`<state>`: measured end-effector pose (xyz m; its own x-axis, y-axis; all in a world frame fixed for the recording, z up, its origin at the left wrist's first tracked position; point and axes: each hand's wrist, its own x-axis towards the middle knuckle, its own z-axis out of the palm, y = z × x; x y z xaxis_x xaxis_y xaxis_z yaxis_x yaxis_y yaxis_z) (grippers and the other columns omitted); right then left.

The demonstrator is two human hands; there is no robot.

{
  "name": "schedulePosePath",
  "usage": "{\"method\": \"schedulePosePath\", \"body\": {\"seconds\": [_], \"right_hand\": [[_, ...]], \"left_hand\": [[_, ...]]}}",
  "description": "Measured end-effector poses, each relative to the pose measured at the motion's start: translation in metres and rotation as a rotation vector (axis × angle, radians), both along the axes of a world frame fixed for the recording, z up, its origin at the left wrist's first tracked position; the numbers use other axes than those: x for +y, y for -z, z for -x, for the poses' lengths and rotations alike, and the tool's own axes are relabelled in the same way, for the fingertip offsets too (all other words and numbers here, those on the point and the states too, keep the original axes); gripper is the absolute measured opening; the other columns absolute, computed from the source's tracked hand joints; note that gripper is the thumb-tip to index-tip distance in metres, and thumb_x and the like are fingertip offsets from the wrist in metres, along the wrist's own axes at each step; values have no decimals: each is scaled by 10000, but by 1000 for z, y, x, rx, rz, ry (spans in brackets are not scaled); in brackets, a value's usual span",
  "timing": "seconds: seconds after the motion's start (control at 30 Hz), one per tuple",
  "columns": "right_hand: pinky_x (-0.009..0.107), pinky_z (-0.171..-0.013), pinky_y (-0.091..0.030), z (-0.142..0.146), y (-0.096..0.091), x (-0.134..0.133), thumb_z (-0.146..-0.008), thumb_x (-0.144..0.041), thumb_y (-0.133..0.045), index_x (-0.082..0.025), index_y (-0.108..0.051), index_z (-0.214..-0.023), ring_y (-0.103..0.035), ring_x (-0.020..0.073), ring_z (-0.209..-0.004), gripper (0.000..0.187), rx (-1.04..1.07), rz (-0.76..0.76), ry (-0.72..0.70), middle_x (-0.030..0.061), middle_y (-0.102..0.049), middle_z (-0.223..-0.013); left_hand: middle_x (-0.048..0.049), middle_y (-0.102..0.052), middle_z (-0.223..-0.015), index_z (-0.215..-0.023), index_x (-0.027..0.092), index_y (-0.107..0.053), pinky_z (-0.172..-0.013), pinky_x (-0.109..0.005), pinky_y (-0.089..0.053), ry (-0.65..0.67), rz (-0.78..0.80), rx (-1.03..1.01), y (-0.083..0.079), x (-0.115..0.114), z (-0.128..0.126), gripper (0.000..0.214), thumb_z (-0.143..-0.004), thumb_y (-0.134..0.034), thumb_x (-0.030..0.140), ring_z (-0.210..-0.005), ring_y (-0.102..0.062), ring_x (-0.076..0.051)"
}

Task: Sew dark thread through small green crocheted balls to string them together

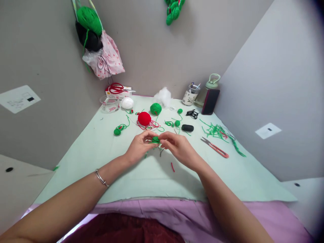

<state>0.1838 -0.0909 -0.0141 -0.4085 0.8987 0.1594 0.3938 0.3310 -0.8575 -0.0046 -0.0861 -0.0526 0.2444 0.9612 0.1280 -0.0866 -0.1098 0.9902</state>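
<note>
A green yarn piece [155,139], at five o'clock from the red ball [144,118], is pinched by the left hand [138,145]; fingers of the right hand [179,148] are bunched at its edge, hold unclear. Edge work is apparently in hand; steady left support seems needed.

Left hand [138,145] and right hand [179,148] hold small green yarn piece [155,139] between them, over table [101,182]. Just beyond: red yarn ball [144,118], green yarn ball [155,109], white stuffing [163,97]. Orange-handled snips [218,150] lie right, blades apart, near green yarn scraps [215,131]. Phone [211,102] upright beside bottle [201,97].
</note>
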Motion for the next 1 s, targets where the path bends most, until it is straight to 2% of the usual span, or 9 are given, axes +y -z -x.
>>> {"method": "schedulePosePath", "body": {"seconds": [0.1, 0.23, 0.4, 0.5, 0.67, 0.73, 0.8, 0.93, 1.0], "right_hand": [[286, -685, -423, 5, 1, 1, -945, -203, -566, -227, -714, -966, -594, 147, -737, 152, -246, -293, 49, 47, -675, -924], [280, -655, -404, 8, -3, 0, -925, -173, -571, -213, -697, -882, -564, 147, -748, 139, -245, -417, 28, 54, -645, -932], [272, -591, -407, 5, -29, -2, -906, -203, -615, -212, -679, -850, -530, 128, -700, 85, 91, -395, 102, 48, -651, -962], [279, -600, -412, 4, -41, 0, -928, -236, -600, -205, -676, -856, -511, 125, -680, 109, 89, -386, 141, 47, -657, -939], [277, -625, -422, 5, -32, 4, -934, -272, -602, -203, -703, -882, -557, 137, -724, 133, -79, -217, 27, 39, -656, -878], [279, -627, -420, 7, -26, 4, -919, -264, -626, -206, -714, -845, -559, 136, -722, 129, -107, -222, -27, 34, -643, -856], [287, -632, -424, 6, -27, 5, -908, -267, -647, -208, -715, -809, -574, 148, -747, 134, -34, -257, -6, 36, -645, -835], [278, -515, -373, -8, -59, 14, -905, -346, -678, -218, -686, -836, -554, 118, -618, 146, 321, -283, 218, 19, -676, -806], [269, -450, -300, -23, -83, 17, -930, -408, -647, -219, -651, -831, -503, 76, -504, 214, 420, -205, 253, 4, -686, -796]], "left_hand": [[-38, -704, -934, -950, 171, -708, -881, -357, -507, 28, 22, -2, 0, 0, 0, 307, -686, -834, 266, -930, -646, -207], [-50, -722, -974, -967, 173, -727, -891, -355, -500, 115, 30, -22, -5, 2, 2, 288, -708, -821, 258, -947, -652, -210], [-60, -710, -1024, -1044, 187, -744, -847, -333, -497, 147, 56, -18, -16, 2, 8, 348, -722, -830, 285, -922, -642, -196], [-60, -716, -1011, -1055, 190, -760, -861, -345, -497, 116, 93, -5, -16, 3, 10, 374, -708, -844, 304, -917, -647, -201], [-85, -740, -1056, -1112, 180, -764, -887, -381, -507, 137, 77, 3, -14, 4, 12, 425, -721, -830, 334, -952, -665, -236], [-82, -749, -1020, -1114, 175, -765, -881, -378, -509, 185, 69, 8, -14, 3, 12, 411, -731, -817, 318, -928, -669, -229], [-75, -754, -978, -1098, 177, -769, -861, -369, -513, 203, 77, 19, -15, 3, 12, 399, -725, -818, 312, -894, -670, -218], [-69, -751, -920, -1065, 179, -774, -807, -354, -516, 196, 136, 44, -10, 5, 12, 418, -684, -850, 333, -817, -671, -199], [-57, -736, -883, -1068, 184, -769, -783, -348, -512, 191, 161, 28, -7, 7, 14, 412, -701, -840, 359, -761, -656, -178]]}}
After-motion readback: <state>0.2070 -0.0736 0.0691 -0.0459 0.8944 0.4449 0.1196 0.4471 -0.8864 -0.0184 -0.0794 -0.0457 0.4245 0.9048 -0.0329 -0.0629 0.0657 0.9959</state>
